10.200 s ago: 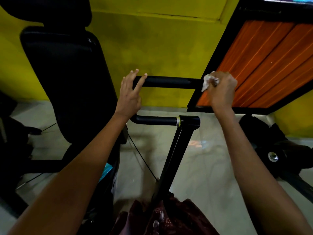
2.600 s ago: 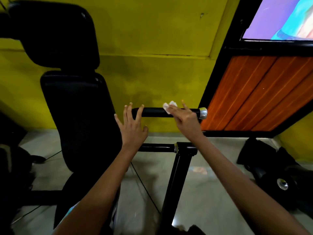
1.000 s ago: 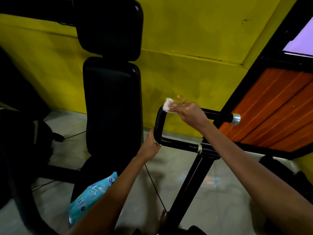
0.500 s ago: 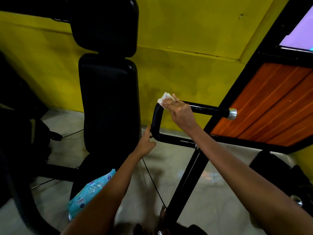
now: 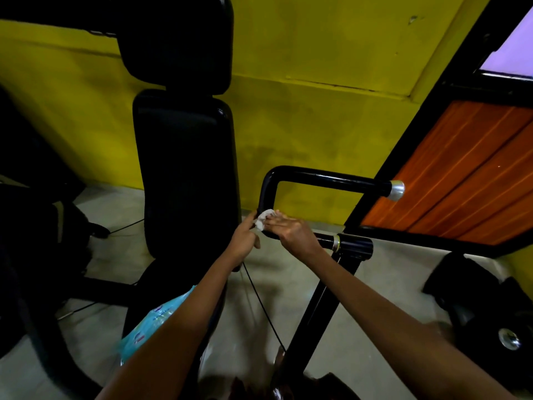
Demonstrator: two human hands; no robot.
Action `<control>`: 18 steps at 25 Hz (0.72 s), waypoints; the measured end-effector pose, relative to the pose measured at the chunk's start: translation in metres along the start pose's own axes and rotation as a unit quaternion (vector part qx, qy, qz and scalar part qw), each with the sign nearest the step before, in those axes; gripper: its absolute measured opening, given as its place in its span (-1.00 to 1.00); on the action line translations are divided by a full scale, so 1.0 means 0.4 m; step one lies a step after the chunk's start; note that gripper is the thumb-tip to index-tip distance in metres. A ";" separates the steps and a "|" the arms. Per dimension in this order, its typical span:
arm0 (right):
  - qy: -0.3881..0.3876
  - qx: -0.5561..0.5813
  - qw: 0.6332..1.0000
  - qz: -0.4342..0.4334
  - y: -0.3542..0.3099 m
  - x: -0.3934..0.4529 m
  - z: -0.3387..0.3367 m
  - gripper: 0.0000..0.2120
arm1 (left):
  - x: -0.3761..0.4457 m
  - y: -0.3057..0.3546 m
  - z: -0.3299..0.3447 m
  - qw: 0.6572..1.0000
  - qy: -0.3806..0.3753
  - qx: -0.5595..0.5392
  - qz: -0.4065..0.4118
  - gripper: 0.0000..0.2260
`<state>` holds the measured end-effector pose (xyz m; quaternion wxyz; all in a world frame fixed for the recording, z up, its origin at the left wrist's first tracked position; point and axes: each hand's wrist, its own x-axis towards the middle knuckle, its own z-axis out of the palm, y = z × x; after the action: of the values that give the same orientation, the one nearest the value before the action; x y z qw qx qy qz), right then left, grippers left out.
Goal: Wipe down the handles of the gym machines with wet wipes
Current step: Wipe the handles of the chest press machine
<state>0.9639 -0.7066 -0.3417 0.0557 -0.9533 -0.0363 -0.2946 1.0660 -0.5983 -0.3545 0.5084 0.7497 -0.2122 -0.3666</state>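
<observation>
A black U-shaped machine handle with a silver end cap stands at centre on a slanted black post. My right hand pinches a crumpled white wet wipe against the handle's lower left bend. My left hand holds the same bend from the left, its fingers curled beside the wipe. A light-blue wet wipe pack lies on the machine's seat, partly hidden by my left forearm.
A tall black back pad and head pad stand left of the handle, against a yellow wall. An orange panel in a black frame is at right. Dark equipment with a metal knob sits on the floor at lower right.
My right hand has carried the wipe from the handle's upper bend down its vertical part to the lower bend. My left hand has stayed at the lower bend.
</observation>
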 end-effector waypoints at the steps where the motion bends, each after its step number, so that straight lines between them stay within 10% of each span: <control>1: -0.012 0.002 1.000 0.015 0.004 -0.010 0.006 -0.71 | 0.001 -0.006 0.001 1.000 -0.006 -0.005 0.010 -0.25; 9: -0.103 0.026 0.974 0.199 0.069 -0.089 -0.081 -0.76 | -0.035 0.047 0.029 0.993 0.062 0.059 0.086 -0.32; 11: -0.022 0.174 0.918 0.356 0.078 -0.097 -0.119 -0.79 | -0.042 0.080 0.041 0.983 0.094 0.074 0.139 -0.28; 13: 0.183 0.432 0.676 0.568 0.089 -0.082 -0.157 -0.83 | -0.033 0.123 0.052 0.968 0.121 0.103 0.194 -0.25; 15: 0.315 0.599 0.430 0.597 0.100 -0.067 -0.197 -0.82 | -0.020 0.160 0.067 0.948 0.129 0.157 0.245 -0.19; 18: 0.418 0.675 0.249 0.555 0.109 -0.056 -0.234 -0.79 | -0.004 0.171 0.082 0.913 0.147 0.272 0.267 -0.12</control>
<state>0.8976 -0.7628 -0.2812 0.8356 -0.0969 0.3446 -0.4166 1.0437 -0.6440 -0.2983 0.3889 0.8198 -0.4192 -0.0309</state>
